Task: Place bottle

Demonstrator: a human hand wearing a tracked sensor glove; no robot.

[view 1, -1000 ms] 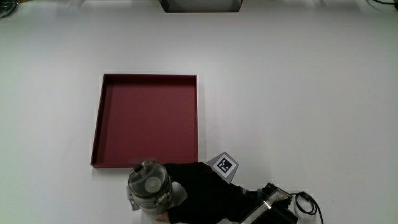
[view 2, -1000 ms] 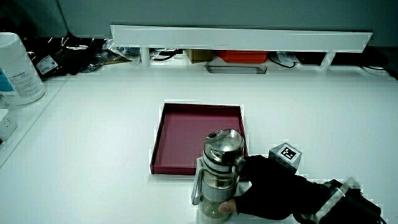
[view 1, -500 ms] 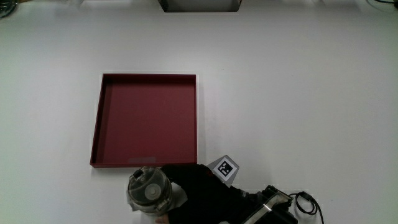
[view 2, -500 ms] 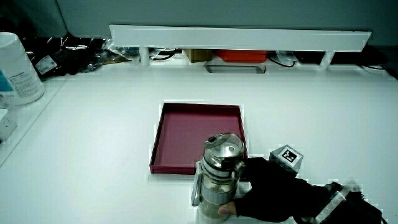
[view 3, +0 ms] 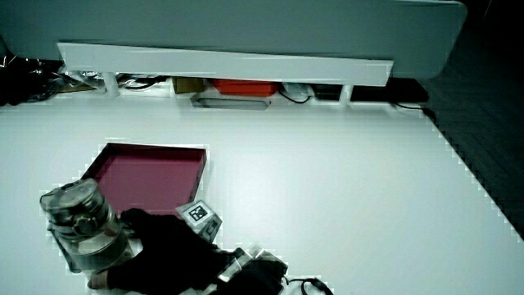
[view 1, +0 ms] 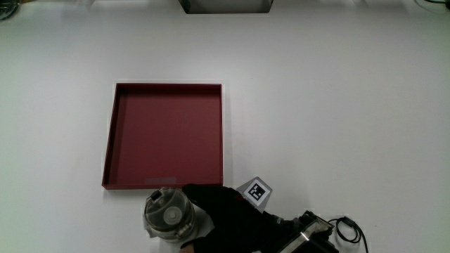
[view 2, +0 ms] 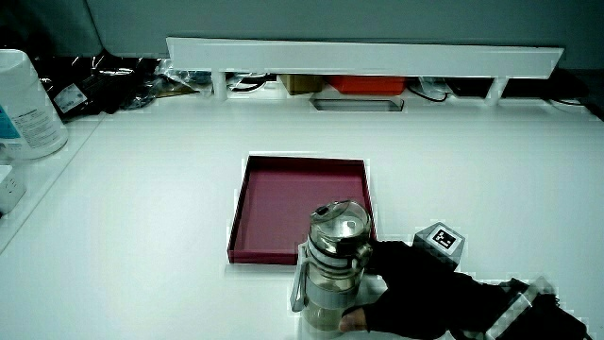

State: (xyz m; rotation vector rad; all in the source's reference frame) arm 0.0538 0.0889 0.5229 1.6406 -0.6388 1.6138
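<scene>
Hand [view 1: 223,214] clamped on bottle [view 1: 169,215], fingers wrapped round its body; thumb tip shows low on the body in a side view [view 2: 351,321]. Patterned cube [view 1: 254,191] on back of glove faces up. Forearm runs off toward the person's table edge.

Bottle pos: upright, at the table's near edge, just outside the tray [view 1: 111,133] and close to the tray's near edge, nr one of its near corners. Can't tell whether its base rests on the surface or hangs just above it; base is cut off or hidden in all views.

Step (judgement): carry/set-down phase of the placing. Red tray is the likely target, tho the task line names none. Next move prob calls for a lift high enough to clear the tray's near rim, a short travel over the bare tray floor, then a level set-down before the fingers let go. Bottle is tall for its base, so a tilted release could tip it.

Bottle look: metal, silvery-grey, cylindrical, wide round lid [view 2: 339,225] w/ a latch-like fitting, thin loop or strap hanging down one side [view 2: 297,288]. In main view only the lid top shows, round w/ concentric rings.
</scene>
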